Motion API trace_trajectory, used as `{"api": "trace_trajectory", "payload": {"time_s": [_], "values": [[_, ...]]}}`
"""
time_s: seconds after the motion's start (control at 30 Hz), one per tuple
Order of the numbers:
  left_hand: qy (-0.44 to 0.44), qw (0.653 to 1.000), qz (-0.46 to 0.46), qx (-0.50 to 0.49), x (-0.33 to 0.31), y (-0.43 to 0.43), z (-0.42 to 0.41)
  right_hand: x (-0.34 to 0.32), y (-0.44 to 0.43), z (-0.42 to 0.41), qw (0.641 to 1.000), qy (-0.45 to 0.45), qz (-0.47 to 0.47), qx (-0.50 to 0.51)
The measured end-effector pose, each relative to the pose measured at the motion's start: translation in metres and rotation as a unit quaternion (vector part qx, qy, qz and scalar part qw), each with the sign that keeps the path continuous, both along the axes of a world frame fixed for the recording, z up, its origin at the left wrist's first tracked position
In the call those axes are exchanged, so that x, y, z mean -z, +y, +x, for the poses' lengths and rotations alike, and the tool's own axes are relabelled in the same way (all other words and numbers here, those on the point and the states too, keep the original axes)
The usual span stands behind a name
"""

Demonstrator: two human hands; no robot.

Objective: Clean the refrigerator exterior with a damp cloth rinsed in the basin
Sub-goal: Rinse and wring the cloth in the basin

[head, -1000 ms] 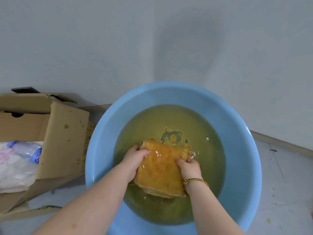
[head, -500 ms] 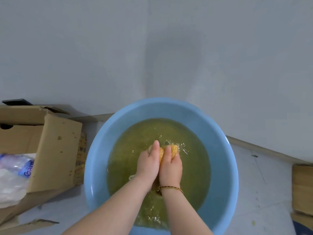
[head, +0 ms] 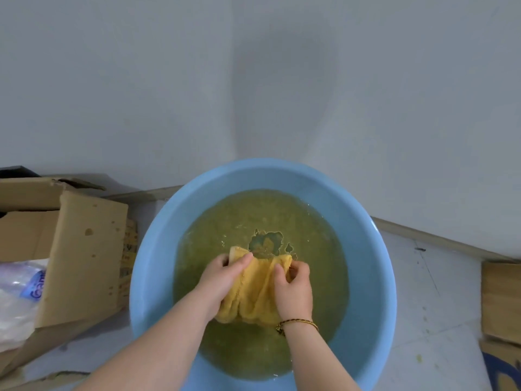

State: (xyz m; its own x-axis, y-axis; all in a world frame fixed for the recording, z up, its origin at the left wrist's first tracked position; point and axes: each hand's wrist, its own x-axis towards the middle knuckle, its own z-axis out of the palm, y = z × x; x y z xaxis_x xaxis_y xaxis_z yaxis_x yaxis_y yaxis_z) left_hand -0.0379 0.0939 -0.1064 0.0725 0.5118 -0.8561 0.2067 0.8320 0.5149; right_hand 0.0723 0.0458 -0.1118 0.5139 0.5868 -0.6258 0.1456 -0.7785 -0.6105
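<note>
A round blue basin (head: 375, 266) stands on the floor, filled with murky yellow-green water. A soaked yellow cloth (head: 255, 294) lies bunched at the water's surface in the middle of the basin. My left hand (head: 222, 277) grips the cloth's left side, fingers curled over its top edge. My right hand (head: 293, 286) grips the cloth's right side; a braided bracelet circles that wrist. A printed figure on the basin's bottom shows just beyond the cloth. No refrigerator is in view.
An open cardboard box (head: 84, 249) with a plastic bottle (head: 31, 280) and plastic wrap sits left of the basin. A grey wall rises behind, meeting the pale floor (head: 439, 306) at a skirting strip. More cardboard (head: 500, 300) lies at the right edge.
My hands, pressed together around the bunched cloth half a second ago, have pulled apart and spread the cloth wider between them. The water is rippling.
</note>
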Motion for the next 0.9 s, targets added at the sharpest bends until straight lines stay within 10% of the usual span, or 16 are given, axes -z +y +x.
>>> {"api": "trace_trajectory", "payload": {"time_s": [0.3,0.5,0.9], "values": [[0.174,0.983,0.014,0.051,0.025,0.004,-0.018,0.022,-0.013,0.007,0.996,-0.024,-0.072,-0.046],[0.054,0.996,-0.028,-0.066,0.012,-0.005,-0.005,0.011,-0.009,0.001,0.989,0.055,-0.003,0.135],[-0.098,0.985,0.083,-0.117,-0.067,-0.013,0.029,-0.050,-0.028,-0.042,0.947,-0.133,0.256,-0.145]]}}
